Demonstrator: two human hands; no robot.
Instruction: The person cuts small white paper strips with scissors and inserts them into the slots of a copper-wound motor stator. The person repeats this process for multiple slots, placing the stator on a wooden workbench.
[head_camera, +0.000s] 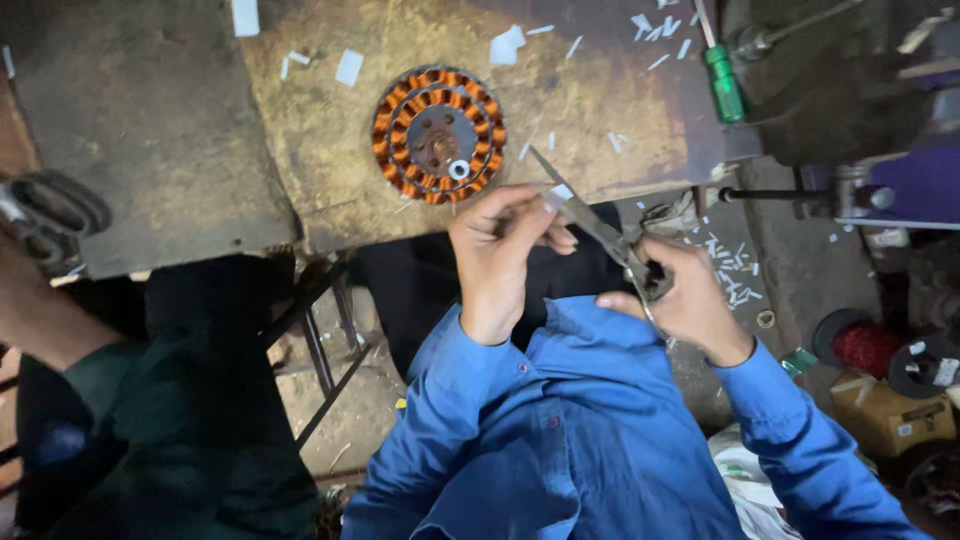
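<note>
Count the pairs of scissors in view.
2. One pair of scissors is in the right hand, blades pointing up-left toward the left hand. Another, dark-handled scissors, sits at the far left edge. Others may be hidden.

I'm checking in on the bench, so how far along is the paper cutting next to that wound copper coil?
Done: many small white paper slips already lie cut on the bench and floor. In hand: the right hand works the scissors on a white strip pinched by the left hand. Left: the copper-wound stator sits untouched, and no slips are visibly fitted into it.
</note>
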